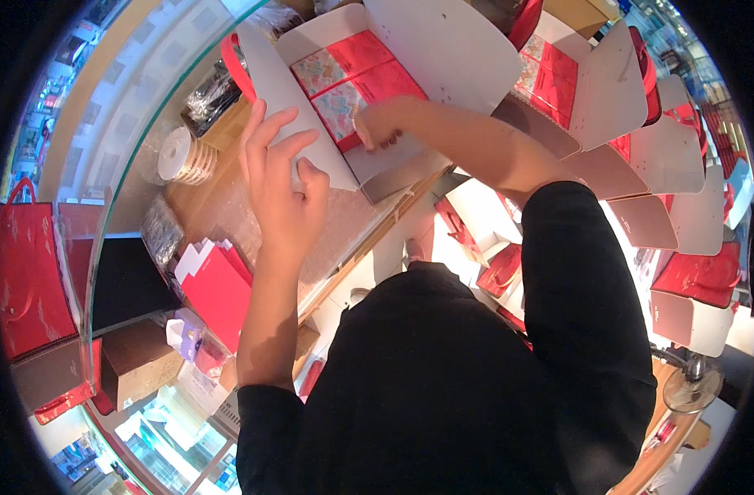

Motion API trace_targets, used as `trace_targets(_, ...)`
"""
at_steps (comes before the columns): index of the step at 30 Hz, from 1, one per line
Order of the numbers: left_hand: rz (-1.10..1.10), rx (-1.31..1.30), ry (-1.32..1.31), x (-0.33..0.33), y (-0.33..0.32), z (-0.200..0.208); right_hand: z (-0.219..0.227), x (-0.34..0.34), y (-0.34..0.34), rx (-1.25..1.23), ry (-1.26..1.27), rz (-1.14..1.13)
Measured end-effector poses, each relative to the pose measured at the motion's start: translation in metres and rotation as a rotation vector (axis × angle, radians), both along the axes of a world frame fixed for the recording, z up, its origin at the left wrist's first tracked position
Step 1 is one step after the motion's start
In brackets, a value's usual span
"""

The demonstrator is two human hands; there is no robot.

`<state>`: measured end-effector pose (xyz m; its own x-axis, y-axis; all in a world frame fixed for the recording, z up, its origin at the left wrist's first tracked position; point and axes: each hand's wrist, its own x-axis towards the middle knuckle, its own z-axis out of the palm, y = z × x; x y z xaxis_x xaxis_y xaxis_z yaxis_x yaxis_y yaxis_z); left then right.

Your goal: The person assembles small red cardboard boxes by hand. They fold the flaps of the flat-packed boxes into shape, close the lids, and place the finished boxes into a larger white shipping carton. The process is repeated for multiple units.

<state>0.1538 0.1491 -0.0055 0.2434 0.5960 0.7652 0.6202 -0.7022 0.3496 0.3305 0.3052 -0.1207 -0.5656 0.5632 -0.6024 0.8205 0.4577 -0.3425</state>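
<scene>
Here's the left hand (282, 190), raised over the counter (228, 206), its fingers loosely spread and bent, nothing between them. The fingertips come up close to a red strap (238, 68) on the side flap of an open box (406, 175); whether they touch it, I can't tell from here.

Over to the right hand (383, 124), reaching across from the right into the near side of that box. The fingers are curled in, their tips partly hidden, and I can't tell whether they pinch anything. They're right over the packets, covering part of them.

And the box itself? It sits tight along the counter's near edge, its pale lid tipped back on the right. Inside, patterned packets (332, 107) lie on the left, red packets (379, 62) beside them on the right.

Along the counter's far edge, by the glass pane (117, 198), stands a spool (183, 157), with a clear-wrapped bundle (161, 229) nearby. Down at the left end, red cards (216, 290) with white ones among them lean next to the left forearm.

Off to the right, more pale boxes (612, 78) line up with their lids raised, the first holding red and patterned packets too.
</scene>
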Motion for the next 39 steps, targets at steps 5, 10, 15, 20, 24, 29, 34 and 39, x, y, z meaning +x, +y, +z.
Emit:
trace_targets(5,-0.007,-0.002,0.011,0.002,0.0,0.0,0.005,0.015,0.032,0.032,0.127,-0.382)
trace_targets(10,-0.016,0.008,0.018,0.004,0.002,0.0,-0.036,0.022,0.043,0.278,0.204,-0.035)
trace_targets(15,-0.005,0.014,0.031,0.005,0.003,-0.001,-0.027,0.018,0.035,0.287,0.167,-0.043)
trace_targets(20,-0.012,0.012,0.032,0.006,0.003,0.0,-0.011,0.016,0.024,0.318,0.138,-0.048)
trace_targets(24,-0.019,0.016,0.028,0.01,0.005,-0.001,-0.04,0.026,0.041,0.29,0.311,0.027)
trace_targets(29,-0.009,-0.004,0.033,0.009,0.003,-0.001,-0.028,0.009,0.035,0.309,0.141,-0.069)
trace_targets(34,-0.01,0.002,0.037,0.011,0.003,-0.001,-0.032,0.012,0.029,0.38,0.202,-0.04)
trace_targets(39,-0.004,0.025,0.044,0.013,0.005,-0.002,-0.028,0.01,0.026,0.211,0.205,-0.142)
